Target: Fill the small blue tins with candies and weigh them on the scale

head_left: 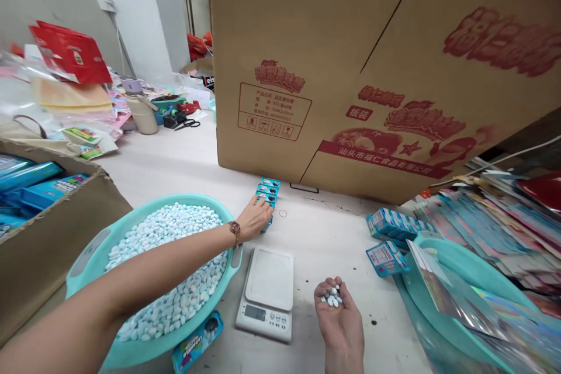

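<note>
My left hand [255, 219] reaches over a teal basin [94, 257] full of pale blue-white candies [169, 263]. Its fingers close on one of several small blue packs [268, 191] stacked upright by the foot of a big cardboard carton [350, 64]. My right hand [338, 318] rests palm up near the table's front edge, cupped round a small heap of the same candies [332, 298]. Between the two hands lies a small white digital scale [267, 292] with a bare platform.
A blue candy tin [197, 343] lies by the basin's front. An open carton [44, 228] with blue packs stands at left. At right are more blue packs [392, 228], a second teal basin [464, 269] and printed foil bags [491, 228]. A beige cup [142, 108] and scissors [188, 124] sit far back.
</note>
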Demonstrator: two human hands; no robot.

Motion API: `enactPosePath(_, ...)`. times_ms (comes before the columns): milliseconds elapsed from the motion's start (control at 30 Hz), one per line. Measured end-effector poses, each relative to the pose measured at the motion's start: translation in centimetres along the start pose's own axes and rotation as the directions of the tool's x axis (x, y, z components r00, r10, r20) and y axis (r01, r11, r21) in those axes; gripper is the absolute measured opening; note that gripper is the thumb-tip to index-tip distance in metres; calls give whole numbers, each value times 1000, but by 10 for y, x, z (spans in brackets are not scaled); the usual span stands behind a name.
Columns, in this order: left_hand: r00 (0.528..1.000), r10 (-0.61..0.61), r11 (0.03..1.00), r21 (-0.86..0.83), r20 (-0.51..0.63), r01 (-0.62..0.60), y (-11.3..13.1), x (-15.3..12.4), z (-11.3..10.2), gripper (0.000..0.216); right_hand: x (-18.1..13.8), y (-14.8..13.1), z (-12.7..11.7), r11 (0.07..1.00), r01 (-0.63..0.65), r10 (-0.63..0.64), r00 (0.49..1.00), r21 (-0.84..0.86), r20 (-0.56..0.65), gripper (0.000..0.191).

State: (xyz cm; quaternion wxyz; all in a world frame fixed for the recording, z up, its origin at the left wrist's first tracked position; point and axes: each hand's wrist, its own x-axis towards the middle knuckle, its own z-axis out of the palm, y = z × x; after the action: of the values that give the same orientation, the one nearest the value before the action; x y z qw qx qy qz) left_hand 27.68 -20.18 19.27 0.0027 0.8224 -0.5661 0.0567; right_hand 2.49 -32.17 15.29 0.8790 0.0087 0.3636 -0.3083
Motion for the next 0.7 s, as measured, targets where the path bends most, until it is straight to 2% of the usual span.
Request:
enactPosePath(100, 996, -85, 996, 14, -13, 85, 4, 7, 4, 57, 7, 3, -8, 999, -1, 3, 999, -41, 46, 19)
enactPosePath(233, 978, -203, 979, 14, 54, 202, 5, 15, 15, 79, 16, 5, -24, 984, 53, -16, 977, -172, 212, 23)
enactPosePath(300, 967, -236, 972, 12, 100, 236, 4, 20, 25, 81, 18, 6, -30, 981, 59, -17, 975, -185, 223, 23)
enactPosePath(400, 946, -302, 953, 13, 120, 302, 1, 32, 38, 83, 19, 6, -36, 995, 7, 6, 992, -104, 127, 24)
enactPosePath(467, 932, -345, 938, 12, 112, 346, -3, 42, 42, 79, 23, 3, -41, 997, 8, 1, 995, -82, 104, 23)
enactPosePath(600, 911, -400, 915, -4, 101, 403, -13, 60, 41, 70, 41, -6, -56, 984, 18, 18, 980, -177, 197, 25)
enactPosePath(700, 907, -410, 910, -29, 94, 414, -17, 69, 38, 74, 56, -7, -65, 985, 44, -1, 969, -166, 248, 27)
